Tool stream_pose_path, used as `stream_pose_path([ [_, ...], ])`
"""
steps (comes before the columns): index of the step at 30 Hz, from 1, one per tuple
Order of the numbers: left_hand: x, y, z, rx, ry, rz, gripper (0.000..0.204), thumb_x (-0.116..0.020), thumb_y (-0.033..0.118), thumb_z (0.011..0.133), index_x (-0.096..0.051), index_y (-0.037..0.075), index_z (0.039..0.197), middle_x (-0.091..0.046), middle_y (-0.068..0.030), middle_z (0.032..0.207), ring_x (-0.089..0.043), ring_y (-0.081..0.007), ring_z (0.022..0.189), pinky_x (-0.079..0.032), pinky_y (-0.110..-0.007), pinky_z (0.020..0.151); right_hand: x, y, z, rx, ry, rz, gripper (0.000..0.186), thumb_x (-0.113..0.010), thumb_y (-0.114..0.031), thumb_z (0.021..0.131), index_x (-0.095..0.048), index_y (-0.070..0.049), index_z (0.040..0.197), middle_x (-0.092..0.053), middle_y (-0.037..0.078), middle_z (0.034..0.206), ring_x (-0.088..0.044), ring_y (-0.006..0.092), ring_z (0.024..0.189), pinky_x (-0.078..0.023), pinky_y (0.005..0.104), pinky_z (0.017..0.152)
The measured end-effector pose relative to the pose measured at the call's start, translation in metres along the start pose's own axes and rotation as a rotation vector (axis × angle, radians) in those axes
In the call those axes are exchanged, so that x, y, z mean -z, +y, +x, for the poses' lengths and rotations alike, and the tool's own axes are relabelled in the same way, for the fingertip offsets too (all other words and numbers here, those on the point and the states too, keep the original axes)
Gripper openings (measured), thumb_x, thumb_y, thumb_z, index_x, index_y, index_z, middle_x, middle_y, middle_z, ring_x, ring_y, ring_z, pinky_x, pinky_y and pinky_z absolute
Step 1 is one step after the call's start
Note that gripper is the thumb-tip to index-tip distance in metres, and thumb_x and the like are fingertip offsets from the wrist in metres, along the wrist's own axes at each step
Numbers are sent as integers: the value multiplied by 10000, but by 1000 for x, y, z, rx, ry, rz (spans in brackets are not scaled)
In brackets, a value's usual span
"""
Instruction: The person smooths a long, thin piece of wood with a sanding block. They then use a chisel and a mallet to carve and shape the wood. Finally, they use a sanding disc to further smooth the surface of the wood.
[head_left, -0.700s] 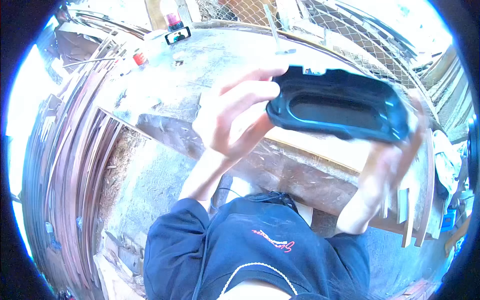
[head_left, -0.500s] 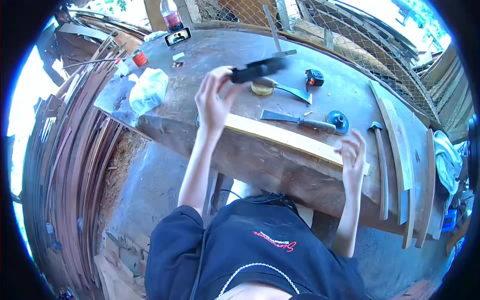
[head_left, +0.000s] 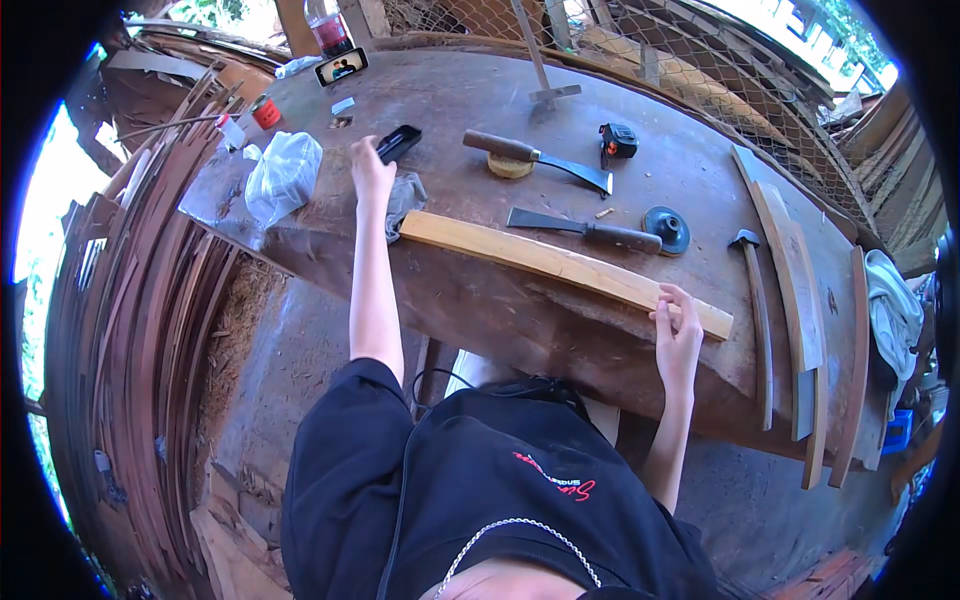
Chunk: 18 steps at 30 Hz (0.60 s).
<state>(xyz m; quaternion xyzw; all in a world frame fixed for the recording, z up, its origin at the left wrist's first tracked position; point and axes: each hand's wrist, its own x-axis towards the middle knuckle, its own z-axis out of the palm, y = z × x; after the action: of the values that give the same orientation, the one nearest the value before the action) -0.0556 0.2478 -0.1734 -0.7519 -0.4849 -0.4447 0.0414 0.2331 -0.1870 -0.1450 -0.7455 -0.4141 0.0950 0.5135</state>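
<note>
a person's left hand (head_left: 373,178) with fingers closed on a black case (head_left: 401,144), right hand (head_left: 679,342) loosely bent, fingers slightly parted, at a wooden strip (head_left: 550,262)

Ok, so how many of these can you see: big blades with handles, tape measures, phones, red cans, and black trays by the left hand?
Big blades with handles: 2, a back one and a front one
Tape measure: 1
Phone: 1
Red can: 1
Black tray by the left hand: 1
Total: 6
</note>
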Motion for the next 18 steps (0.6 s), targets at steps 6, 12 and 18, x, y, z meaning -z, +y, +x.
stream_pose_path([
  [6, 42, 44, -72, 78, -127, -66, 588, -632, 357, 851, -476, 11, 1301, -470, -252, 1335, -430, -390, 1257, -321, -466, 1062, 4, 13, -9, 65, 99, -34, 176, -531, -94, 936, -629, -21, 1063, -642, 110, 934, -625, 161, 726, -489, 286, 674],
  [12, 49, 56, -95, 211, -432, -104, 499, -391, 364, 979, -453, 81, 1386, -377, -98, 1478, -314, -296, 1382, -148, -467, 1154, -3, 6, 8, 127, 121, -121, 150, -523, -78, 940, -646, -21, 1005, -636, 92, 872, -565, 150, 676, -460, 280, 629],
  [18, 48, 46, -88, 226, -461, -205, 437, -386, 338, 990, -547, 87, 1310, -452, -93, 1424, -317, -285, 1383, -151, -483, 1150, -24, 23, 19, 162, 221, -252, 125, -547, -75, 915, -667, -65, 944, -605, 41, 757, -499, 128, 588, -408, 272, 561],
])
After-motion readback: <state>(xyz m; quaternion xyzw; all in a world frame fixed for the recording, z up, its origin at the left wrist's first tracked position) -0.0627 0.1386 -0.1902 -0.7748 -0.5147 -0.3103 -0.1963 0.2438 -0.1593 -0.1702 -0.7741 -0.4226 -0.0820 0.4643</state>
